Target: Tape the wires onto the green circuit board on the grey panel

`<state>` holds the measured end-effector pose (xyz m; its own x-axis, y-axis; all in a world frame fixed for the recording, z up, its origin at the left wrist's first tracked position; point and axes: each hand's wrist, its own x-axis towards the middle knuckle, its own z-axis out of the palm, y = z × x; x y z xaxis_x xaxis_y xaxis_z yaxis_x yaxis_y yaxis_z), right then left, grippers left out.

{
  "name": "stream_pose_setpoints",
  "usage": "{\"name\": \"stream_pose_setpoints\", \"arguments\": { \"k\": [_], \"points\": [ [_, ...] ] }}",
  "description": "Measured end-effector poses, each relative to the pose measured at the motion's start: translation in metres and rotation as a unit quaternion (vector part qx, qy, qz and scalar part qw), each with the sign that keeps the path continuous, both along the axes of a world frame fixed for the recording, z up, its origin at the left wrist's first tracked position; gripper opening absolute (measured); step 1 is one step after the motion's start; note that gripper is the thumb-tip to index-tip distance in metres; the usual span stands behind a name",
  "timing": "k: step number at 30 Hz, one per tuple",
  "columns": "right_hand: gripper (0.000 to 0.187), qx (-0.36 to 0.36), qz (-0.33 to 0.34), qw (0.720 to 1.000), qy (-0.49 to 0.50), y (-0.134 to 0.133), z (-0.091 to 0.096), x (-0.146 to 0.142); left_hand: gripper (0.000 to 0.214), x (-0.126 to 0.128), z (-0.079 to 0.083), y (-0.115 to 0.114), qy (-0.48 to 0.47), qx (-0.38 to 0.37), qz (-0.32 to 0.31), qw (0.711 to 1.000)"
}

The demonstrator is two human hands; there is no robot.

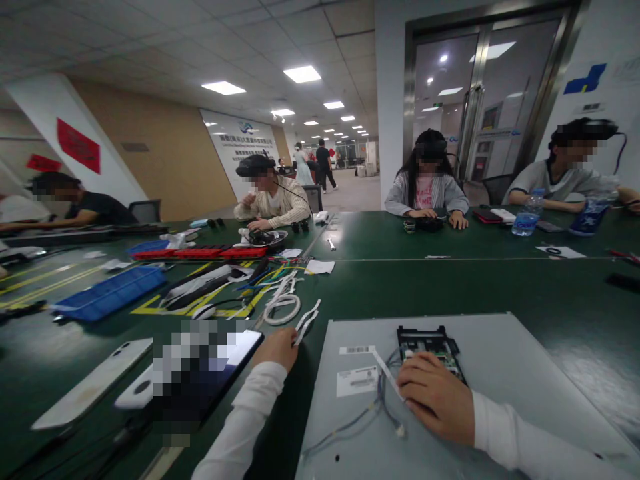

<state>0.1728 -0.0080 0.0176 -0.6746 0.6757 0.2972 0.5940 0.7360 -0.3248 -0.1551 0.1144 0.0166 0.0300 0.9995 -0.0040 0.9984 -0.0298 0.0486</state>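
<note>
A grey metal panel lies on the green table in front of me, with a small circuit board mounted on it and thin wires trailing toward the near edge. My right hand rests on the panel just below the board, fingers curled over the wires and a white ribbon strip. My left hand is off the panel's left edge, closed on a white flat strip that sticks up and to the right.
Phones lie at the near left. Coiled white cables, a blue tray and a red tray sit beyond. Several other people are seated around the table; water bottles stand at the far right.
</note>
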Motion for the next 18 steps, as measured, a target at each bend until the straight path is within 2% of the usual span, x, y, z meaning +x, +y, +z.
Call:
{"name": "stream_pose_setpoints", "arguments": {
  "k": [18],
  "points": [
    [0.017,0.015,-0.004,1.000,0.005,0.0000,0.0003,-0.0003,0.014,0.0073,0.0093,-0.0041,0.021,0.006,0.008,1.000]
  ]
}}
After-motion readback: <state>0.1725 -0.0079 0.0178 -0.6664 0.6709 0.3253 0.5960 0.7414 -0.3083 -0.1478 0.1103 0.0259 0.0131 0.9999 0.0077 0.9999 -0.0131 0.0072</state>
